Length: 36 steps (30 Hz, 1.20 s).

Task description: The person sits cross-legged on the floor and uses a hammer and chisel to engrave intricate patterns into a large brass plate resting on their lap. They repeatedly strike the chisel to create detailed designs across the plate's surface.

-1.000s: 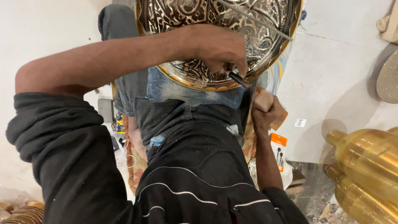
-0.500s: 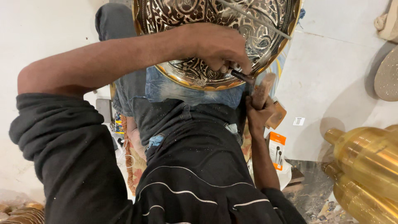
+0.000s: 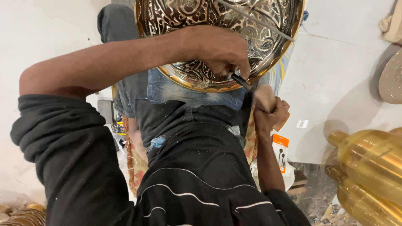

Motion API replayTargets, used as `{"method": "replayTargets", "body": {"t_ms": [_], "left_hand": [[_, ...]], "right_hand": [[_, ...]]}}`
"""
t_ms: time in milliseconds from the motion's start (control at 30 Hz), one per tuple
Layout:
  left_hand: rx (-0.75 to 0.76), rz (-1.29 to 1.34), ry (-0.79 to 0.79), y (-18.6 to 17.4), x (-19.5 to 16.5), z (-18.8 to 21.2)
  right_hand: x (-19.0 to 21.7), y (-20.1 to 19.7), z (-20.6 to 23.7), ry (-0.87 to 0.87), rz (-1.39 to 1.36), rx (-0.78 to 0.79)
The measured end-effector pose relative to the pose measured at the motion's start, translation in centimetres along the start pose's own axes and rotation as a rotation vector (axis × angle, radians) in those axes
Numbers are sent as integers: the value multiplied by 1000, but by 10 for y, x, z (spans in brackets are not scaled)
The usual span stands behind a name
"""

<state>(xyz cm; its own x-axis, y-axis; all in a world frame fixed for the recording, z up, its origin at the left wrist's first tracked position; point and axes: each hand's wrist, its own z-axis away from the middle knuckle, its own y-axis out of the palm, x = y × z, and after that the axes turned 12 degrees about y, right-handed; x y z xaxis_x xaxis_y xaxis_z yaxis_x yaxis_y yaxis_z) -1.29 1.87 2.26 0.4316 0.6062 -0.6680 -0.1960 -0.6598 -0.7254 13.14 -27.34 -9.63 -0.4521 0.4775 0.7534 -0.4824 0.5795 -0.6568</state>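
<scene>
A glossy, embossed metal tray (image 3: 268, 37) is seen beside polished brass vessels (image 3: 372, 167), matt black cloth sleeves (image 3: 71, 163) and a smooth pale floor (image 3: 335, 83).

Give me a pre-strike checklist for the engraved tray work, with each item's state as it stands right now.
1. Left hand grips the dark metal chisel: ok.
2. Chisel tip sits on the rim of the round engraved brass tray: ok, near the lower edge.
3. Right hand holds the wooden-handled hammer close to the chisel head: ok, though blurred.
4. Tray rests steady on the lap, over the blue jeans: cannot tell how firmly.
5. Left fingers clear of the chisel head: cannot tell, the hand hides it.
6. Golden brass vessels stand apart from the right arm: ok.
</scene>
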Motion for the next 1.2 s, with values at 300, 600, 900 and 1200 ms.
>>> {"method": "replayTargets", "body": {"t_ms": [300, 600, 900, 1200], "left_hand": [[-51, -12, 14, 0, -2, -1], [11, -99, -19, 9, 2, 0], [-80, -83, 83, 14, 6, 7], [-208, -116, 162, 20, 8, 16]], "right_hand": [[6, 2, 1, 15, -230, -48], [18, 0, 2, 165, -349, -22], [15, 15, 7, 120, -560, 45], [16, 10, 16, 64, -25, -78]]}}
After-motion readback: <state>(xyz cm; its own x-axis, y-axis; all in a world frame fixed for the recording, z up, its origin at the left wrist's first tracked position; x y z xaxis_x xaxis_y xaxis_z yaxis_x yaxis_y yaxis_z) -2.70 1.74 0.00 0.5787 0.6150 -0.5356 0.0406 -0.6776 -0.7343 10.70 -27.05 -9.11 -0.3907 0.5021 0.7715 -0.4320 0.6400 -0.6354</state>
